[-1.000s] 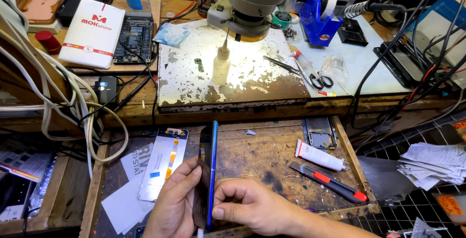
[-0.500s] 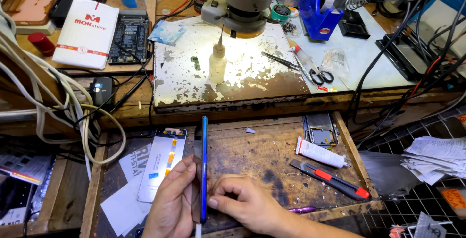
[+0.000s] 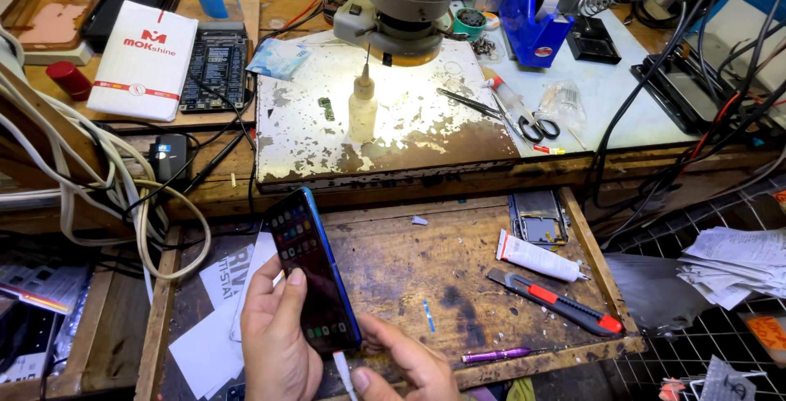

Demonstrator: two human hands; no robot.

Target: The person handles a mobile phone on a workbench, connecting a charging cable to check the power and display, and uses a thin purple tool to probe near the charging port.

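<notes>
Hands first: left hand (image 3: pixel 278 340) grips a dark smartphone (image 3: pixel 315 274) along its left edge and back, thumb lying across the lit glass; right hand (image 3: pixel 405 364) pinches at the phone's bottom end, where a white cable (image 3: pixel 342 372) leaves the lower edge. Phone sits tilted, screen up and switched on, blue frame showing along its right side, held just above the pull-out wooden worktop (image 3: pixel 393 262) at the near left. Judgement on handling: light, rigid slab, glass face smooth and likely slippery, breakable at corners and screen; best taken by the two long edges of the frame, with fingers kept off the glass and no pull put on the cable end. Under and left of the phone lie white paper sheets (image 3: pixel 221 319). Further out on the same board: a white tube (image 3: pixel 536 255), a red-and-black utility knife (image 3: pixel 557 301), a purple pen (image 3: pixel 495 355) at the front edge, and a bare phone frame (image 3: pixel 539 217) near the back right. Beyond, on the upper bench, a small squeeze bottle (image 3: pixel 363 106) stands under the microscope head (image 3: pixel 413 0), scissors (image 3: pixel 528 123) to its right.
</notes>
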